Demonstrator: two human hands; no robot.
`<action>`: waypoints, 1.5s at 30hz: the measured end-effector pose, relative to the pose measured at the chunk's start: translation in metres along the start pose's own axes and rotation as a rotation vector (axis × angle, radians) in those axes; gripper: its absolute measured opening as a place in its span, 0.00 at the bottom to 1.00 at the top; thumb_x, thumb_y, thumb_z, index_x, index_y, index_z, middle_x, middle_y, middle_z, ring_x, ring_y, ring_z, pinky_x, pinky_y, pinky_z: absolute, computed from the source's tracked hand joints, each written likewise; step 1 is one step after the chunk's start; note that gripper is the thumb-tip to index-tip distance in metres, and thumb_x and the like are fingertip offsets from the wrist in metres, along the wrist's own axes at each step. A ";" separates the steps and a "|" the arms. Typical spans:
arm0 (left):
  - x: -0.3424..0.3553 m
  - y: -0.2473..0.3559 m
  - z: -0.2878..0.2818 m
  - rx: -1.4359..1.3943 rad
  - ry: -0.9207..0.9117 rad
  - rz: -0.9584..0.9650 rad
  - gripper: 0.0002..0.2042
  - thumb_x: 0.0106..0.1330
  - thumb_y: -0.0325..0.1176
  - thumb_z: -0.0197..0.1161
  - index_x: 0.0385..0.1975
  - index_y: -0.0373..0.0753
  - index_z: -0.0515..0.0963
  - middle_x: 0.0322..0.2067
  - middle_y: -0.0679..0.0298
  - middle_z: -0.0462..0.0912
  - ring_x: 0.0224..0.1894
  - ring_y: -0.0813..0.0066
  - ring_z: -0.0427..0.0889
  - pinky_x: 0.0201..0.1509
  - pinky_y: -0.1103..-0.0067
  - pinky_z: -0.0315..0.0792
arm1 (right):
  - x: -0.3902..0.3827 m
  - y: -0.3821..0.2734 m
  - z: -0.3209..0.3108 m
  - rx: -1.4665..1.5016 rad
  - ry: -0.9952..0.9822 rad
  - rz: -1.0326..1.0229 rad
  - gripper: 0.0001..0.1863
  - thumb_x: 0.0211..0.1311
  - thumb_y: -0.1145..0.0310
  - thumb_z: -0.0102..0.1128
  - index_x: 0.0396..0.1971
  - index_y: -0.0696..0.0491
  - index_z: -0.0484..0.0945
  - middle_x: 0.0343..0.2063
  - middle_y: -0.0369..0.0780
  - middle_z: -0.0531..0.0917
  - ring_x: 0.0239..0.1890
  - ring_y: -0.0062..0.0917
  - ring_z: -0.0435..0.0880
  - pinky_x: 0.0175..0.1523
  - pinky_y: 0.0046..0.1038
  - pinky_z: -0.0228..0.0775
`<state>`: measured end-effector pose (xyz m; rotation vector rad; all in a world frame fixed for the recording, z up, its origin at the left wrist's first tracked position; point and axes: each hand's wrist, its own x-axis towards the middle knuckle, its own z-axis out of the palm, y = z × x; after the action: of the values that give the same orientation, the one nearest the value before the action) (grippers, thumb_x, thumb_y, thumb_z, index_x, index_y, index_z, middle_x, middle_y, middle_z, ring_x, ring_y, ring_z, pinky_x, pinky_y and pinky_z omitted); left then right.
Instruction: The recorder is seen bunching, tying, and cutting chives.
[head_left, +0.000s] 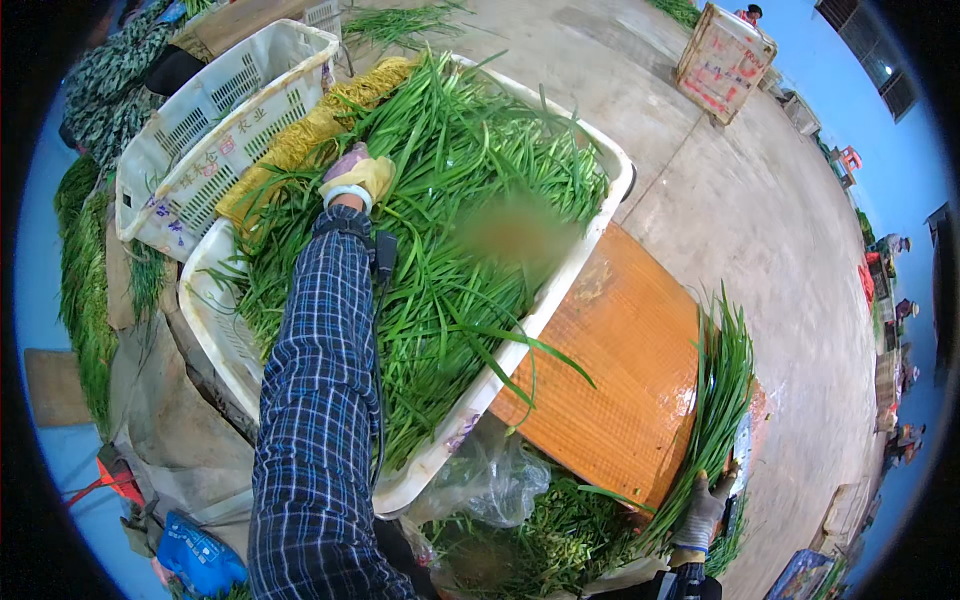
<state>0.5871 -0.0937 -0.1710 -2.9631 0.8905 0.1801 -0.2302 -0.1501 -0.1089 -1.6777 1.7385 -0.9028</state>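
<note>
A large white plastic crate [404,488] is heaped with long green garlic chives [440,230]. My left hand [358,178], in a yellow and purple glove, reaches over the crate to its far left part. Its fingers curl down among the leaves beside a rolled yellow mesh sack [300,140]; their tips are hidden, so what they hold does not show. At the lower right my right hand [700,515], in a grey glove, is closed around the lower end of a long bunch of chives [722,385], which lies along the right edge of an orange board [610,370].
Another white slatted crate [235,135] stands behind the sack. Clear plastic film [500,480] and loose trimmings [580,515] lie below the board. Chives are piled by the left wall. A wooden box [725,65] stands at the far right, with people along the right wall.
</note>
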 end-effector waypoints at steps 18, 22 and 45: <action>-0.249 0.012 -0.080 -0.151 0.473 0.334 0.33 0.51 0.52 0.65 0.56 0.44 0.69 0.57 0.59 0.69 0.61 0.59 0.62 0.69 0.65 0.49 | 0.001 -0.009 0.005 -0.185 0.025 -0.076 0.43 0.56 0.62 0.65 0.67 0.56 0.52 0.58 0.49 0.68 0.56 0.33 0.70 0.60 0.30 0.61; -0.278 0.032 -0.068 0.149 0.231 0.466 0.31 0.53 0.56 0.63 0.55 0.46 0.71 0.61 0.64 0.66 0.66 0.63 0.57 0.73 0.65 0.41 | -0.002 -0.038 -0.002 -0.220 0.048 -0.080 0.46 0.54 0.55 0.67 0.67 0.53 0.51 0.58 0.51 0.67 0.58 0.36 0.68 0.62 0.32 0.60; -0.424 0.043 -0.128 0.118 -0.123 0.598 0.24 0.61 0.21 0.48 0.60 0.27 0.63 0.47 0.47 0.74 0.40 0.60 0.74 0.51 0.75 0.70 | 0.042 -0.399 0.266 -1.061 -1.045 -0.842 0.42 0.61 0.33 0.41 0.52 0.60 0.73 0.51 0.53 0.76 0.56 0.40 0.74 0.60 0.36 0.64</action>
<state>0.2251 0.0923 0.0078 -2.4609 1.6695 0.3079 0.2227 -0.2126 0.0409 -2.8267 0.6714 0.8086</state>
